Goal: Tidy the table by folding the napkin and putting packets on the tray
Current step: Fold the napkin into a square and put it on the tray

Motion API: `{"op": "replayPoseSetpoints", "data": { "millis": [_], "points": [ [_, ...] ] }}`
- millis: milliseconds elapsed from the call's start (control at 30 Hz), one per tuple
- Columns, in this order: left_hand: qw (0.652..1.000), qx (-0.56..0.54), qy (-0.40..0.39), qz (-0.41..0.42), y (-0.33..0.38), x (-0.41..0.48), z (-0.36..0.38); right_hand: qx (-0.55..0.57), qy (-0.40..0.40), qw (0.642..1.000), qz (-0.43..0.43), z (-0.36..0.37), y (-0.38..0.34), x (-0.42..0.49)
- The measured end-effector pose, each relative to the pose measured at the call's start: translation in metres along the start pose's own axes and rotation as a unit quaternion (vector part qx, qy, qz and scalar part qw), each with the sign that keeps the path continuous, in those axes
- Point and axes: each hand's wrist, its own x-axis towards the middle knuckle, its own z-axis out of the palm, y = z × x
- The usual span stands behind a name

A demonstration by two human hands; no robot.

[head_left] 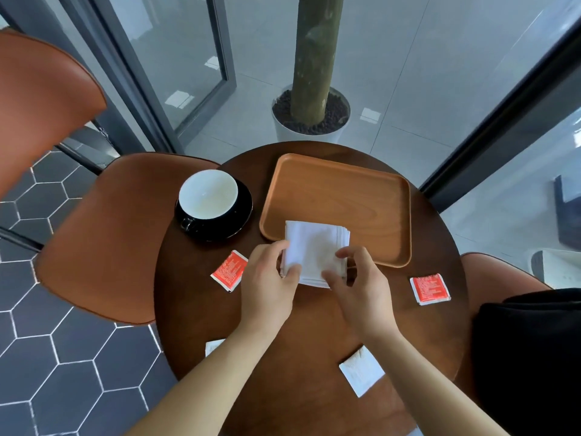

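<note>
Over tray [361, 196] rim, folded white napkin [314, 243].

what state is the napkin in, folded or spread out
Folded: the napkin is a small square, stacked layer edges showing at its far right corner; left hand and right hand hold it.

On your tabletop [314, 325] the tray [339, 196] lies far, cup [207, 195] on saucer [242, 215] to its left. The napkin [314, 243] overlaps the tray's near edge, between left packet [229, 270] and right packet [430, 288]; near-left packet [213, 346] and near-right packet [361, 374] lie closer to you.
</note>
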Motion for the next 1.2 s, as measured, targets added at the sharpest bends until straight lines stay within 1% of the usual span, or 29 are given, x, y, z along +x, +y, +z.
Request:
{"op": "replayPoseSetpoints", "data": {
  "millis": [233,467,567,700,833,900,967,1033,1067,1133,1200],
  "points": [
    [0.999,0.023,-0.021,0.023,-0.001,0.047,0.001,-0.015,0.033,0.999,0.009,0.008,-0.019,0.034],
    [0.996,0.069,-0.052,0.025,0.0,0.093,0.022,0.02,0.041,0.997,0.063,0.015,-0.012,0.078],
    [0.994,0.091,-0.052,0.023,-0.001,0.108,0.033,0.014,0.027,0.997,0.074,0.017,-0.005,0.098],
    [0.988,0.134,-0.071,0.018,-0.004,0.118,0.048,-0.006,-0.008,0.997,0.08,0.02,0.004,0.117],
    [0.976,0.195,-0.085,0.054,-0.001,0.122,0.054,-0.067,-0.034,0.996,0.041,0.017,0.01,0.13],
    [0.963,0.235,-0.093,0.093,-0.003,0.119,0.052,-0.1,-0.045,0.994,0.023,0.015,0.012,0.13],
    [0.948,0.267,-0.091,0.145,-0.004,0.118,0.048,-0.122,-0.027,0.992,-0.004,0.013,0.013,0.127],
    [0.928,0.291,-0.102,0.207,-0.004,0.12,0.042,-0.14,0.006,0.989,-0.057,0.011,0.016,0.126],
    [0.915,0.299,-0.116,0.245,-0.005,0.121,0.04,-0.148,0.016,0.984,-0.098,0.011,0.017,0.126],
    [0.886,0.309,-0.15,0.311,-0.006,0.126,0.036,-0.175,0.003,0.967,-0.187,0.012,0.019,0.124],
    [0.869,0.315,-0.171,0.34,-0.007,0.131,0.034,-0.205,-0.029,0.951,-0.228,0.014,0.02,0.124]
  ]
}}
